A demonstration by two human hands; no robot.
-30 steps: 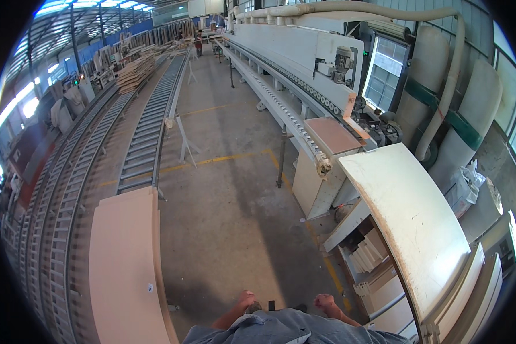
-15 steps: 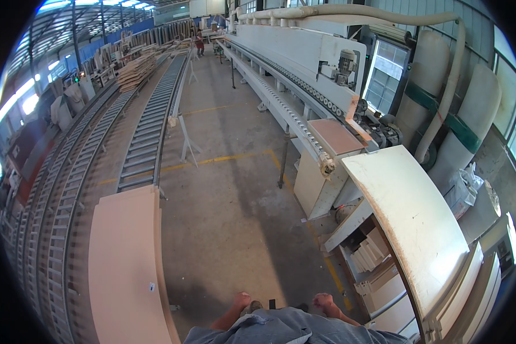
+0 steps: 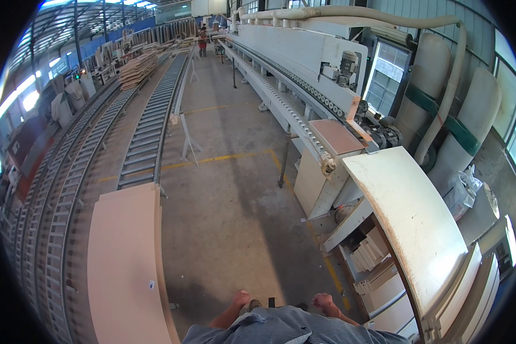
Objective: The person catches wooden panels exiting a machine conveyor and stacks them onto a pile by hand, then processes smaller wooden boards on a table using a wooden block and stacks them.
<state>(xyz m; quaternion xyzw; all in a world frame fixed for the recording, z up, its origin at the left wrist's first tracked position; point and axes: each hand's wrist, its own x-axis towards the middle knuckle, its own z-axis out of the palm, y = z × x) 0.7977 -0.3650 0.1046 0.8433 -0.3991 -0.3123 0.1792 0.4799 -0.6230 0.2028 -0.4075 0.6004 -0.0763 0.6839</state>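
Note:
At the lower edge, both hands hang apart in front of my grey-blue clothing. My left hand (image 3: pixel 241 298) is loosely closed, its fingers curled and partly hidden, with no object showing in it. My right hand (image 3: pixel 323 300) also has curled fingers and nothing visible in it. Neither touches a panel or machine. To the left of my left hand lies a stack of pale pinkish boards (image 3: pixel 126 258), the top one bearing a small label. On my right, a large cream panel (image 3: pixel 410 212) forms a worktop above shelves of board pieces (image 3: pixel 372 249).
Roller conveyors (image 3: pixel 149 135) run away on the left, one carrying stacked boards (image 3: pixel 136 71). A long white machine (image 3: pixel 292 49) with a roller chain track stands right of the concrete aisle (image 3: pixel 223 200). Dust-collector bags (image 3: pixel 467 114) stand farther right. Far off is another person (image 3: pixel 202 43).
The distant person has shifted slightly and now appears more upright. My view has tilted very slightly, while my hands keep nearly the same place and pose.

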